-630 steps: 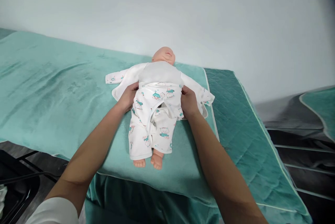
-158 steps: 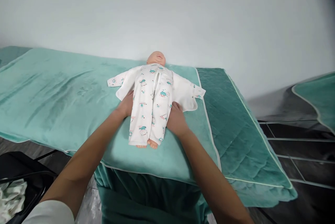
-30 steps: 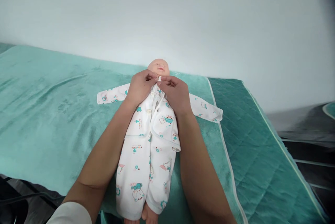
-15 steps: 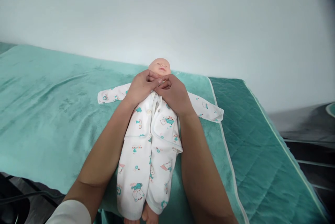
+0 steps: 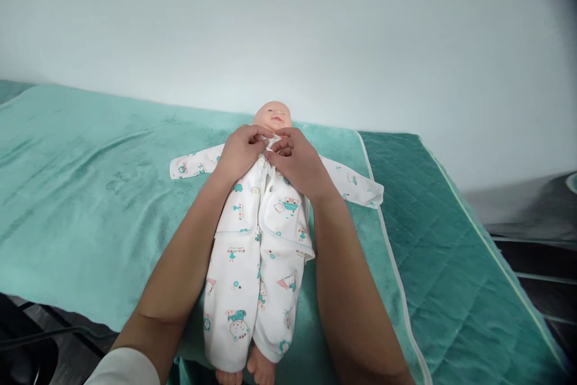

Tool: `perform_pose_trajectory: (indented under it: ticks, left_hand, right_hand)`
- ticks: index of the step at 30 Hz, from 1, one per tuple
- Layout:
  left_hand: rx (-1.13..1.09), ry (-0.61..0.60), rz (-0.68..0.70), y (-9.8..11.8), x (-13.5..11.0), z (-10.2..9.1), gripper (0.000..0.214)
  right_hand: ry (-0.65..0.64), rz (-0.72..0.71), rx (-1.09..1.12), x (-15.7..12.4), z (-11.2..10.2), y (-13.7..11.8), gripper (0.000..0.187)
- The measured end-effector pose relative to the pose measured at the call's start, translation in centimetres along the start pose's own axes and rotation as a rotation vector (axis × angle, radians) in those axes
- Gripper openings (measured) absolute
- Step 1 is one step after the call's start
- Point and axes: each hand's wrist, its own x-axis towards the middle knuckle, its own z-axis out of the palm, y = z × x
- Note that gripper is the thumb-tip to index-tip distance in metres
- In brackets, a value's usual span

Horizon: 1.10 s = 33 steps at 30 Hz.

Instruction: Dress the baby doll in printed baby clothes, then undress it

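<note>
A baby doll (image 5: 273, 113) lies on its back, head toward the wall and bare feet toward me. It wears a white printed baby jacket (image 5: 286, 217) and matching trousers (image 5: 233, 289), with its sleeves spread out to both sides. At the collar, my left hand (image 5: 241, 151) pinches the jacket's left-side edge. My right hand (image 5: 298, 160) grips the opposite edge there with curled fingers, close beside the left. Below my hands the jacket front hangs partly apart, and a pale button (image 5: 256, 191) shows on its left panel. The fingertips partly hide the neck fastening.
A light green plush blanket (image 5: 99, 211) with a white border lies under the doll. Beneath it, a darker quilted cover (image 5: 451, 253) shows at the right. A pale wall (image 5: 288, 24) rises behind. Dark slatted furniture (image 5: 541, 277) stands at the far right.
My fingers have drawn slightly apart at the collar, so more white fabric shows between them. Both hands stay at the doll's neck. The view has shifted a little.
</note>
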Motion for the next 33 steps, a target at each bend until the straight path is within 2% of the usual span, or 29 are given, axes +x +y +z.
perform_pose_trajectory:
  ticks: [3, 7, 11, 18, 22, 26, 29, 33]
  left_hand:
    - [0.102, -0.027, 0.038, -0.1, -0.6, 0.0, 0.026]
    - [0.247, -0.034, 0.101, -0.4, -1.4, 0.0, 0.034]
    - [0.227, 0.004, 0.153, -1.2, -3.0, -0.2, 0.035]
    - [0.178, 0.04, 0.26, -2.2, -6.4, -0.8, 0.037]
    - [0.167, 0.012, 0.311, -2.3, -6.1, -0.9, 0.042]
    - [0.202, -0.095, 0.373, -2.2, -4.8, -1.1, 0.052]
    - [0.245, -0.146, 0.343, -2.0, -4.0, -1.2, 0.058]
    - [0.242, -0.129, 0.274, -1.8, -3.9, -1.2, 0.055]
  right_hand:
    - [0.08, -0.034, -0.124, -0.5, 0.6, 0.2, 0.041]
    - [0.197, -0.158, -0.315, -1.1, 1.7, 1.1, 0.034]
    - [0.182, -0.29, -0.478, -2.6, 2.1, 2.0, 0.041]
    - [0.159, -0.281, -0.426, -4.8, 2.3, 2.2, 0.048]
    - [0.164, -0.279, -0.398, -4.4, 2.2, 1.7, 0.045]
    - [0.173, -0.301, -0.384, -3.9, 1.9, 1.4, 0.035]
    - [0.17, -0.312, -0.367, -3.7, 1.7, 1.4, 0.033]
    - [0.162, -0.254, -0.338, -3.5, 1.7, 1.3, 0.034]
